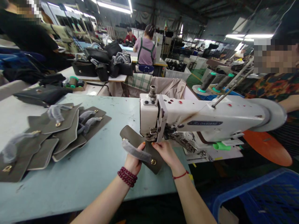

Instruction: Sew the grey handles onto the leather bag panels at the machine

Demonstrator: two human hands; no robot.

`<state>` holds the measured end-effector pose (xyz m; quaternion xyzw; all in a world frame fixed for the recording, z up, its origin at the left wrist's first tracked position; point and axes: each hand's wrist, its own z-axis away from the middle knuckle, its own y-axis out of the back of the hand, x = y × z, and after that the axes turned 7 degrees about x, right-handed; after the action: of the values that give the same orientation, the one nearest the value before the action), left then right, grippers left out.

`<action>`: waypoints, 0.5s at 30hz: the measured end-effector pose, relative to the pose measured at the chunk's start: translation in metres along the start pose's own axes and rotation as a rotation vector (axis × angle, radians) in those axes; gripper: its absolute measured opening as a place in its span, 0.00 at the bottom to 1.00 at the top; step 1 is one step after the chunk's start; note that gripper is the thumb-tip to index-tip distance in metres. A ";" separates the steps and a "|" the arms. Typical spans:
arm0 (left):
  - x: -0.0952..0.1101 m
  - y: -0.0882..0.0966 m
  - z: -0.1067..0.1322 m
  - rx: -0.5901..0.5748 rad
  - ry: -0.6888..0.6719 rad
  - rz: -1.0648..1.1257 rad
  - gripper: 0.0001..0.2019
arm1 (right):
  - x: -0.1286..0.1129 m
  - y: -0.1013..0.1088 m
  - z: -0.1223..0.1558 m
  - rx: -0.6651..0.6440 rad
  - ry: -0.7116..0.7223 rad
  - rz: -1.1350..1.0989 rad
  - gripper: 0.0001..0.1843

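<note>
A grey-brown leather flap piece (130, 137) with a brass clasp and a foam-wrapped strap lies under the head of a white sewing machine (201, 121). My left hand (133, 161), with a dark red bead bracelet, grips the piece's near edge, fingers curled over the wrapped strap. My right hand (166, 152), with a thin red cord at the wrist, presses its fingers on the piece just below the needle area. Both hands hold the same piece against the pale blue table (98, 174).
A pile of several similar flap pieces (53, 137) lies at the left of the table. A blue plastic crate (261, 199) stands at the lower right. Thread cones (206, 82) stand behind the machine. Other people work at the right, far left and back.
</note>
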<state>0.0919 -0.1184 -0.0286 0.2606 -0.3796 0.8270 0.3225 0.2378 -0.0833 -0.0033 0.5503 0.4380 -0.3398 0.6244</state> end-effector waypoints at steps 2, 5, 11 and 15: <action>0.000 0.001 -0.001 -0.003 0.013 -0.006 0.15 | -0.003 0.002 0.000 0.008 0.013 -0.006 0.20; 0.001 0.002 -0.003 -0.008 0.024 -0.022 0.14 | -0.006 0.004 0.001 -0.013 0.044 0.004 0.20; 0.000 0.000 -0.002 0.022 -0.029 -0.026 0.19 | -0.004 0.006 0.001 -0.044 0.087 0.027 0.21; -0.001 -0.001 -0.002 0.017 -0.043 -0.031 0.22 | -0.001 0.003 0.002 -0.024 0.080 -0.003 0.21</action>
<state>0.0924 -0.1166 -0.0297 0.2867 -0.3755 0.8194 0.3248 0.2406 -0.0847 -0.0009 0.5554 0.4676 -0.3131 0.6122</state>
